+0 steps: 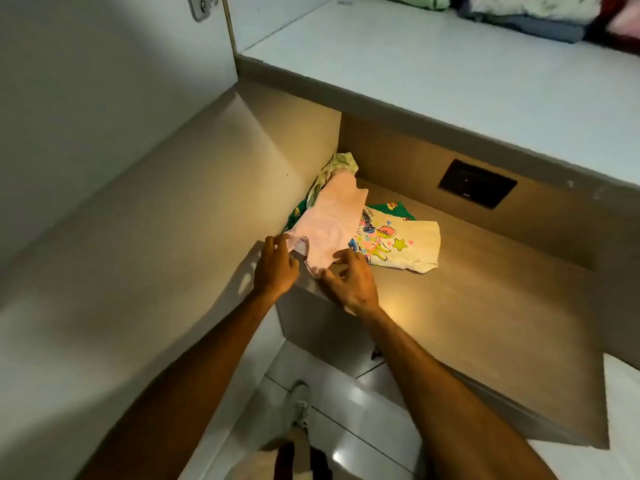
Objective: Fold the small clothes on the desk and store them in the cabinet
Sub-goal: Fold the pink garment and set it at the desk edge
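A small pale pink garment (pixel 332 220) lies on the lit wooden desk (pixel 485 306), against the left wall. My left hand (pixel 275 268) pinches its near left corner. My right hand (pixel 353 278) has its fingers on the near bottom edge. Under the pink garment lies a cream shirt with a bright cartoon print (pixel 401 244), and beneath that a green garment (pixel 394 207). A light green checked cloth (pixel 337 166) is bunched in the back corner. Above, a white cabinet shelf (pixel 450 71) holds several folded clothes (pixel 540 15) at the far right.
The tall wall panel (pixel 121 168) closes off the left side. A dark socket plate (pixel 476 183) is set in the desk's back panel. The shelf overhangs the desk's rear. Below are a tiled floor (pixel 363 410) and my shoe (pixel 299 400).
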